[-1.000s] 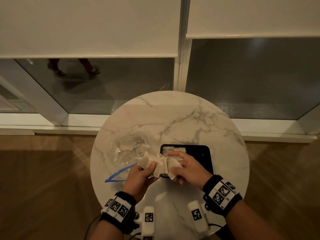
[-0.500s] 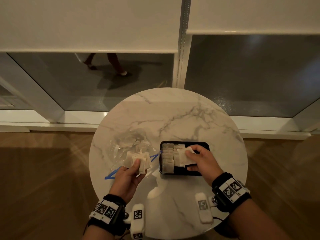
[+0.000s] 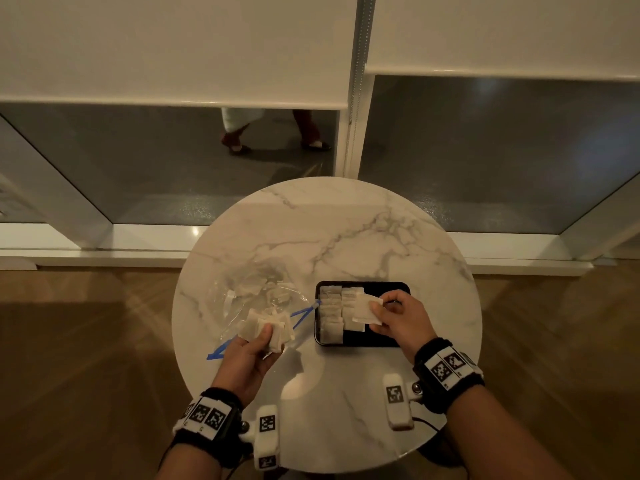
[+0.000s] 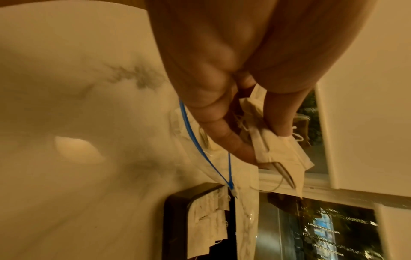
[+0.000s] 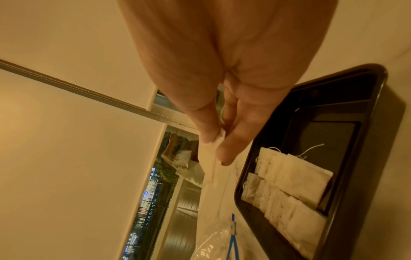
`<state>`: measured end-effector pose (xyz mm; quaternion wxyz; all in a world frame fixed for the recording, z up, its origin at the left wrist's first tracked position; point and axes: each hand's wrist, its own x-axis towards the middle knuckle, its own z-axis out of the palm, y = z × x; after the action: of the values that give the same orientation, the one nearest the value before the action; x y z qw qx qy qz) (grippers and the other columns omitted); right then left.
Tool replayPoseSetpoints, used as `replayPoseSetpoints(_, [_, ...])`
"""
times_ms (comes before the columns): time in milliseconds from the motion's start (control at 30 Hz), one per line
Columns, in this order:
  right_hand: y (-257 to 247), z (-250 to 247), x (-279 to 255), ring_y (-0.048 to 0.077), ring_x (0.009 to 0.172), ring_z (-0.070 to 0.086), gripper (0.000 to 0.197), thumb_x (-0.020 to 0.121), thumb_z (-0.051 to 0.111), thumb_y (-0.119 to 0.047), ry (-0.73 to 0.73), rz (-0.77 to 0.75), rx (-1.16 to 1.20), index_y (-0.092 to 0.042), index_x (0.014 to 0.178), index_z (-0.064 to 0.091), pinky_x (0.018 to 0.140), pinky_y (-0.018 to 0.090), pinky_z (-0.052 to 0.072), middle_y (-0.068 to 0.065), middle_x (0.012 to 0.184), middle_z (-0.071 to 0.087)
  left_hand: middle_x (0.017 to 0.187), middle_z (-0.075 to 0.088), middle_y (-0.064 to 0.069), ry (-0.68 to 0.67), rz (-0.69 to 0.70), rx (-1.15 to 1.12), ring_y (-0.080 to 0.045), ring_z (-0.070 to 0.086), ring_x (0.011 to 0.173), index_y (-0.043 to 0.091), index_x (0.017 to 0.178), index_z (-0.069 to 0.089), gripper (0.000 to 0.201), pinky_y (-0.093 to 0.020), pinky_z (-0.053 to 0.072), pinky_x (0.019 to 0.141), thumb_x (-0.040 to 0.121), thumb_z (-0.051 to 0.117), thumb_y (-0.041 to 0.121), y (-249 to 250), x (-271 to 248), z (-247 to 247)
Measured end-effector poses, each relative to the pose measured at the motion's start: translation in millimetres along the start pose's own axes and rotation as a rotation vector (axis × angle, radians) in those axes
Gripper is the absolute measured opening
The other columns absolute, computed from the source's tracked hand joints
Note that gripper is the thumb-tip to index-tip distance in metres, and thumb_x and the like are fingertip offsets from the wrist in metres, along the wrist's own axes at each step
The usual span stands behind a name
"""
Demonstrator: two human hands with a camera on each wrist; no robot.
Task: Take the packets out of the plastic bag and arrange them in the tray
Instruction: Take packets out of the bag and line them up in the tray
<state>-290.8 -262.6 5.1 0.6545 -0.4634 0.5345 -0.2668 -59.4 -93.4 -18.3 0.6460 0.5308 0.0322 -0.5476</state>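
My left hand grips a bunch of several white packets just above the table, left of the tray; the bunch sits between thumb and fingers. My right hand pinches one white packet over the middle of the black tray; thumb and forefinger hold that packet by its corner. Two rows of packets lie in the tray's left half. The clear plastic bag with a blue zip strip lies flat behind my left hand.
Everything rests on a round white marble table with its edges close on all sides. The tray's right half shows bare black floor. Behind the table are a window sill and glass; a person's feet pass outside.
My hands have parted: the right one took one packet from the bunch and carried it over the tray, while the left drew back to the left with the remaining packets.
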Motion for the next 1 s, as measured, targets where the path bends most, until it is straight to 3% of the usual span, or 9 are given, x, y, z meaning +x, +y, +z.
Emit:
replayPoseSetpoints(100, [3.5,-1.2,5.6,0.03,0.093,0.068,0.01,0.09,0.064,-0.001,0.002,0.061,-0.049,-0.006,0.098,0.061,0.077,0.043,0.061,0.017,0.097,0.064,0.126,0.068,-0.018,0.02,-0.037,0.023,-0.032,0.063,0.119,0.005,0.129,0.059,0.032,-0.036,0.06,0.086,0.098,0.058,0.011,-3.6,6.4,-3.1])
replayPoseSetpoints(200, [12.2,-2.6,13.4,0.022,0.09,0.063,0.012,0.091,0.064,-0.005,0.022,0.093,-0.202,-0.013,0.1,0.063,0.074,0.039,0.061,0.009,0.096,0.06,0.122,0.069,-0.017,0.047,-0.055,0.057,-0.031,0.064,0.114,0.007,0.125,0.06,0.026,-0.039,0.058,0.087,0.099,0.058,0.01,-4.4,13.6,-2.6])
replayPoseSetpoints(300, [23.3,-3.0,25.6,0.018,0.082,0.059,0.014,0.091,0.065,-0.009,0.046,0.096,-0.344,-0.013,0.105,0.063,0.061,0.029,0.057,0.007,0.092,0.059,0.118,0.069,-0.015,0.091,-0.055,0.07,-0.026,0.066,0.106,0.006,0.124,0.06,0.027,-0.035,0.059,0.076,0.098,0.059,0.009,-1.5,22.4,-3.1])
replayPoseSetpoints(367, [30.1,-2.5,34.1,0.017,0.076,0.058,0.014,0.09,0.066,-0.009,0.043,0.092,-0.409,-0.012,0.103,0.063,0.054,0.026,0.051,0.005,0.088,0.059,0.116,0.069,-0.015,0.097,-0.048,0.082,-0.026,0.066,0.103,0.006,0.122,0.061,0.024,-0.036,0.058,0.078,0.098,0.059,0.009,1.3,26.2,-3.4])
replayPoseSetpoints(467, [38.9,-3.8,49.0,0.017,0.071,0.059,0.011,0.085,0.072,-0.012,0.043,0.055,-0.517,-0.018,0.09,0.063,0.06,0.028,0.05,0.005,0.085,0.063,0.115,0.069,-0.013,0.082,-0.027,0.095,-0.025,0.065,0.104,0.009,0.121,0.061,0.023,-0.036,0.056,0.083,0.098,0.058,0.009,4.8,27.0,-2.1])
replayPoseSetpoints(633, [45.2,-2.9,65.9,0.02,0.072,0.064,0.014,0.082,0.073,-0.012,0.011,0.088,-0.621,-0.021,0.082,0.063,0.069,0.035,0.058,0.004,0.078,0.065,0.112,0.07,-0.011,0.088,-0.005,0.103,-0.024,0.066,0.102,0.011,0.118,0.062,0.02,-0.034,0.057,0.079,0.099,0.058,0.009,5.0,27.0,0.3])
replayPoseSetpoints(800, [44.1,-1.3,77.7,0.019,0.068,0.062,0.013,0.084,0.071,-0.006,-0.041,0.152,-0.648,-0.016,0.084,0.064,0.058,0.029,0.054,0.006,0.077,0.062,0.11,0.072,-0.01,0.078,0.019,0.12,-0.022,0.067,0.101,0.011,0.118,0.063,0.019,-0.033,0.057,0.078,0.099,0.058,0.01,1.6,24.5,4.3])
replayPoseSetpoints(1000, [50.1,1.1,87.4,0.021,0.073,0.063,0.014,0.084,0.069,-0.001,-0.029,0.173,-0.65,-0.014,0.081,0.065,0.059,0.03,0.057,0.005,0.076,0.061,0.115,0.073,-0.013,0.036,0.031,0.133,-0.022,0.069,0.104,0.006,0.122,0.064,0.024,-0.03,0.06,0.075,0.099,0.058,0.012,-11.6,18.7,3.7])
